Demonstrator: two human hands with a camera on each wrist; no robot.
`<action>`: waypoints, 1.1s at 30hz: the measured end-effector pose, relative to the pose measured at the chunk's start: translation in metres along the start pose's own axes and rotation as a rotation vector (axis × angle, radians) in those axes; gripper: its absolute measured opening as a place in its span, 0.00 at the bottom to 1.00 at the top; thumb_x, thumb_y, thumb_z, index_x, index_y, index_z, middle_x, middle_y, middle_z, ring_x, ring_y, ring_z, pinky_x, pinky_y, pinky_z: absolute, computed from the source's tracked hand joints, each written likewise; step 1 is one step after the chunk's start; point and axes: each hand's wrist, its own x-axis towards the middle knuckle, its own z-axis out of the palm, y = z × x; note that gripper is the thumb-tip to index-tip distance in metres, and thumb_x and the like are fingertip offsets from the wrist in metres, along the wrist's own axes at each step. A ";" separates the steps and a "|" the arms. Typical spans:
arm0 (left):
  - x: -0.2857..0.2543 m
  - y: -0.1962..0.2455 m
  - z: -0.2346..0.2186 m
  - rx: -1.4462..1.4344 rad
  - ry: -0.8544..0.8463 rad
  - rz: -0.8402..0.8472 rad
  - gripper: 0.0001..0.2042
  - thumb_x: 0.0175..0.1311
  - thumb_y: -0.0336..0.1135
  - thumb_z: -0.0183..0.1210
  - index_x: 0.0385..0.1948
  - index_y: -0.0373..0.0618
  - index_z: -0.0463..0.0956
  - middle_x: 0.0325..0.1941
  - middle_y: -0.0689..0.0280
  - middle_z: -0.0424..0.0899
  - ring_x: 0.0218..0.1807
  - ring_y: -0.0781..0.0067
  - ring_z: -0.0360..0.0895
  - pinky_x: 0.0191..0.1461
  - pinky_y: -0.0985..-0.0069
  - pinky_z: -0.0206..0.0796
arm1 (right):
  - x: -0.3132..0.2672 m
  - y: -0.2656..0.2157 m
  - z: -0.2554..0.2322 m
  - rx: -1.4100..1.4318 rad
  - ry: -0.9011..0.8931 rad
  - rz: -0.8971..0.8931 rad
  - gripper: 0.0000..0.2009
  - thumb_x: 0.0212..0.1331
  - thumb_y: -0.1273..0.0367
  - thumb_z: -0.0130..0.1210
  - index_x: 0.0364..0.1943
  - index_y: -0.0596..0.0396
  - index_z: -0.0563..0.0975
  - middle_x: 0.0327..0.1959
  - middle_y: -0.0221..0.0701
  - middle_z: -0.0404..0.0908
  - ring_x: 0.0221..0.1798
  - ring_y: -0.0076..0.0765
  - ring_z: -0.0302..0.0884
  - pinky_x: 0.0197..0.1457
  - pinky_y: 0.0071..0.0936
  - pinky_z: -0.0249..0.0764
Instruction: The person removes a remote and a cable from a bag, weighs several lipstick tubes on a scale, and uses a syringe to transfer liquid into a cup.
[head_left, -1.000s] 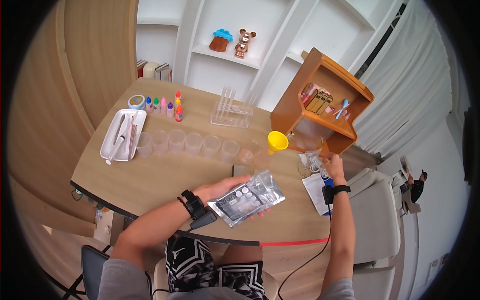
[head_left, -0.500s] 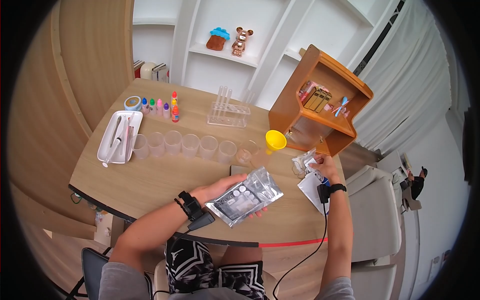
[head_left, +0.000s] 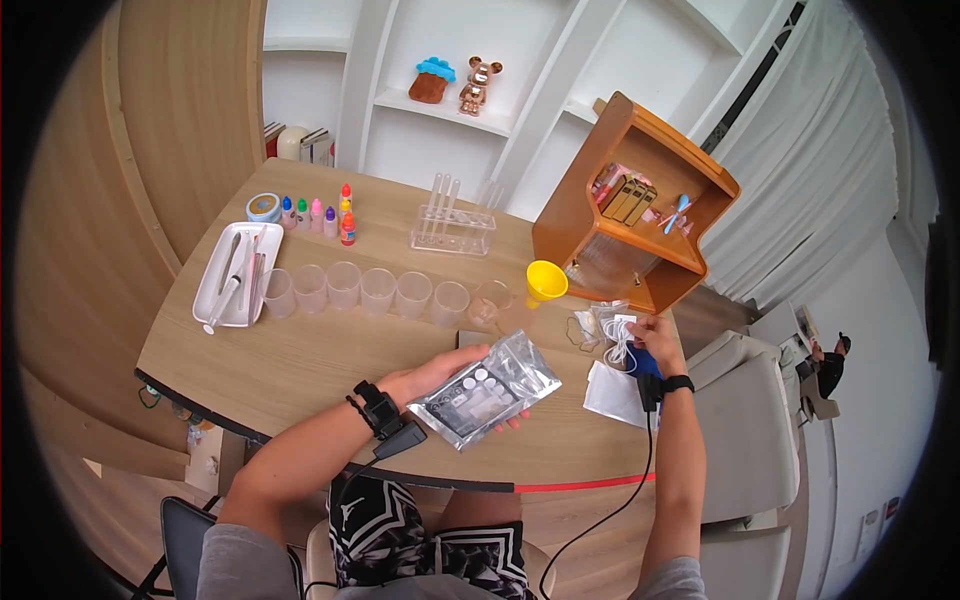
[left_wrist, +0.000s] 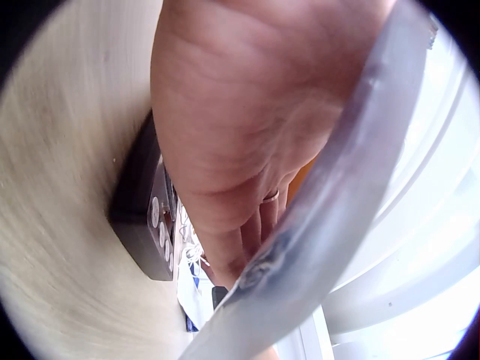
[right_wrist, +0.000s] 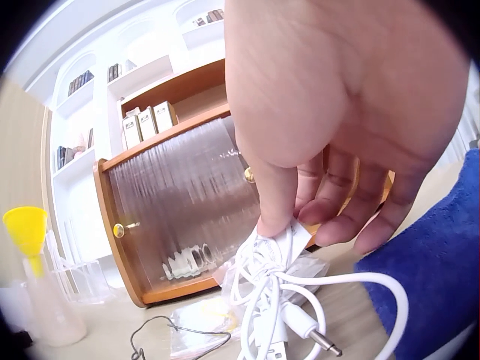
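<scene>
White cable (right_wrist: pixel 266 281) at table's (head_left: pixel 300 370) right side, pinched by right hand (right_wrist: pixel 345 97); only right wrist view makes out its USB plug (right_wrist: pixel 277 349) and metal-tipped plug (right_wrist: pixel 315 335). Blue cloth (right_wrist: pixel 442 251) near. Left hand (head_left: pixel 435 374) grips silver pouch (head_left: pixel 484 390); left wrist view shows dark box's (left_wrist: pixel 139 210) round marks, hidden in head view.

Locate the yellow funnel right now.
In the head view, the yellow funnel sits beyond the right end of the row of translucent cups, beside the wooden cabinet.
</scene>
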 end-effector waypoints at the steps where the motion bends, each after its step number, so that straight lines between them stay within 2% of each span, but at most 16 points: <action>1: 0.000 0.000 0.000 0.004 -0.002 0.000 0.40 0.75 0.64 0.42 0.73 0.33 0.58 0.67 0.34 0.70 0.65 0.40 0.75 0.70 0.54 0.68 | -0.003 -0.003 -0.001 0.000 0.000 0.000 0.09 0.62 0.66 0.68 0.33 0.54 0.80 0.28 0.25 0.80 0.31 0.21 0.77 0.36 0.21 0.75; 7: 0.001 -0.001 -0.002 -0.006 0.007 -0.004 0.39 0.76 0.62 0.41 0.73 0.33 0.57 0.68 0.34 0.70 0.66 0.39 0.75 0.71 0.54 0.66 | -0.012 -0.002 -0.005 0.146 0.037 0.060 0.11 0.62 0.64 0.68 0.31 0.53 0.78 0.27 0.26 0.81 0.31 0.21 0.79 0.34 0.21 0.76; 9: 0.000 -0.001 0.000 -0.007 0.018 -0.001 0.39 0.76 0.62 0.41 0.73 0.33 0.57 0.68 0.34 0.69 0.66 0.38 0.74 0.72 0.53 0.65 | -0.012 0.002 -0.006 0.118 0.069 0.070 0.09 0.63 0.65 0.67 0.33 0.54 0.79 0.29 0.27 0.82 0.32 0.21 0.79 0.31 0.20 0.76; 13: 0.001 -0.002 -0.002 -0.032 0.033 0.000 0.39 0.76 0.61 0.40 0.74 0.32 0.55 0.69 0.33 0.68 0.68 0.37 0.72 0.74 0.52 0.61 | -0.010 0.010 -0.004 0.088 0.068 0.051 0.06 0.62 0.71 0.65 0.39 0.57 0.80 0.32 0.29 0.83 0.34 0.23 0.81 0.32 0.21 0.78; 15: 0.000 0.000 0.000 -0.026 0.035 0.001 0.39 0.76 0.61 0.40 0.74 0.32 0.55 0.70 0.33 0.67 0.68 0.36 0.71 0.74 0.52 0.61 | -0.010 0.014 0.001 -0.241 0.195 -0.112 0.14 0.57 0.77 0.64 0.48 0.60 0.80 0.36 0.30 0.84 0.36 0.27 0.82 0.38 0.25 0.80; 16: 0.000 0.001 0.001 -0.022 0.037 0.003 0.39 0.76 0.61 0.41 0.74 0.32 0.55 0.70 0.33 0.67 0.69 0.36 0.71 0.74 0.52 0.61 | -0.009 0.016 0.003 -0.241 0.196 -0.113 0.14 0.57 0.77 0.64 0.48 0.60 0.80 0.36 0.30 0.84 0.36 0.27 0.82 0.38 0.25 0.80; 18: 0.000 0.001 0.002 -0.021 0.037 0.005 0.39 0.76 0.61 0.41 0.74 0.32 0.54 0.70 0.33 0.67 0.69 0.36 0.71 0.74 0.52 0.61 | -0.004 0.021 0.007 -0.283 0.130 -0.224 0.21 0.53 0.81 0.64 0.54 0.62 0.79 0.37 0.32 0.84 0.37 0.30 0.83 0.43 0.27 0.80; 21: -0.001 0.002 0.004 -0.023 0.040 0.009 0.39 0.76 0.61 0.41 0.74 0.32 0.54 0.70 0.33 0.67 0.69 0.36 0.71 0.74 0.51 0.61 | 0.013 0.041 0.005 -0.233 0.047 -0.199 0.24 0.51 0.82 0.64 0.56 0.63 0.79 0.37 0.33 0.84 0.38 0.31 0.83 0.45 0.26 0.80; 25: -0.001 0.001 0.003 -0.029 0.037 0.007 0.40 0.76 0.62 0.41 0.74 0.32 0.54 0.70 0.33 0.67 0.69 0.37 0.71 0.74 0.52 0.61 | 0.017 0.045 0.003 -0.186 0.097 -0.204 0.19 0.51 0.82 0.62 0.51 0.64 0.80 0.34 0.32 0.83 0.35 0.28 0.81 0.40 0.24 0.77; 27: -0.001 0.001 0.003 -0.028 0.038 0.002 0.40 0.76 0.62 0.42 0.74 0.32 0.54 0.70 0.33 0.67 0.69 0.37 0.71 0.74 0.52 0.61 | 0.013 0.041 -0.003 -0.106 0.162 -0.118 0.14 0.54 0.79 0.61 0.46 0.62 0.81 0.29 0.28 0.79 0.29 0.25 0.76 0.35 0.24 0.74; 30: -0.001 0.002 0.006 -0.025 0.038 -0.001 0.40 0.75 0.62 0.42 0.74 0.32 0.54 0.70 0.34 0.67 0.69 0.37 0.71 0.74 0.52 0.61 | 0.007 0.037 -0.009 -0.104 0.216 -0.148 0.09 0.57 0.76 0.58 0.41 0.63 0.80 0.27 0.28 0.79 0.27 0.25 0.76 0.32 0.25 0.73; 33: -0.001 0.002 0.007 -0.017 0.037 0.005 0.41 0.75 0.63 0.42 0.74 0.31 0.54 0.70 0.34 0.66 0.69 0.37 0.71 0.74 0.51 0.61 | -0.014 0.011 -0.008 -0.112 0.293 -0.125 0.05 0.62 0.74 0.57 0.39 0.61 0.78 0.28 0.29 0.81 0.28 0.23 0.77 0.30 0.23 0.69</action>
